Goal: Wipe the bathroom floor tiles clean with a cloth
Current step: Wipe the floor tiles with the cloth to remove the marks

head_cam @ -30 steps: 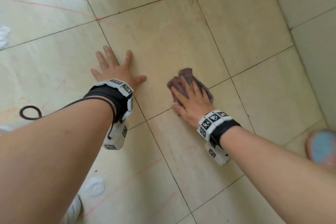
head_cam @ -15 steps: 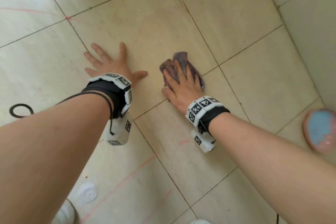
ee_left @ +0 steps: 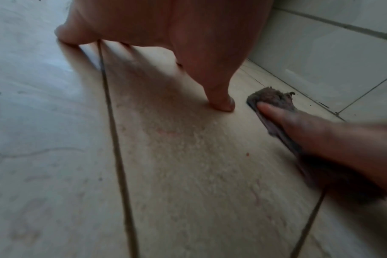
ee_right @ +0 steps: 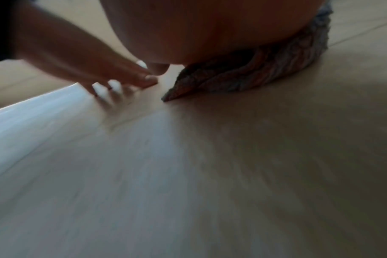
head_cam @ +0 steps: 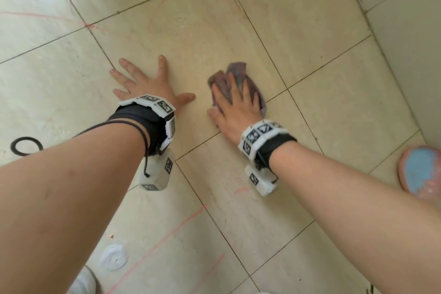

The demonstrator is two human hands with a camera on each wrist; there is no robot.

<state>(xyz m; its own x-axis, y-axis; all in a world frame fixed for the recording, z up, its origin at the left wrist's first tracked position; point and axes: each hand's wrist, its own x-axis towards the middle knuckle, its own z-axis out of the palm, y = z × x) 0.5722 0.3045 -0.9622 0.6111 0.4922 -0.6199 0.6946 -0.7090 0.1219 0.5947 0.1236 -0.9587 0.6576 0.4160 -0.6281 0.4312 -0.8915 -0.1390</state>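
Note:
A crumpled purple-grey cloth (head_cam: 238, 71) lies on the beige floor tiles (head_cam: 202, 31) near a grout line. My right hand (head_cam: 235, 100) lies flat on it with straight fingers and presses it down; the left wrist view shows the cloth (ee_left: 274, 98) under a fingertip, and the right wrist view shows the cloth (ee_right: 254, 76) bunched beneath the palm. My left hand (head_cam: 145, 81) is spread flat on the bare tile to the left of the cloth, holding nothing. Faint red marks (head_cam: 186, 222) streak the tiles.
A tiled wall (head_cam: 405, 19) rises along the right. A blue and pink slipper (head_cam: 420, 172) sits at the right edge. A black ring (head_cam: 25, 145) lies at the left, a white foam blob (head_cam: 114, 256) near the bottom left.
My right hand has slid the cloth leftward, closer to my left hand, and across the grout line. The left hand has stayed planted on its tile.

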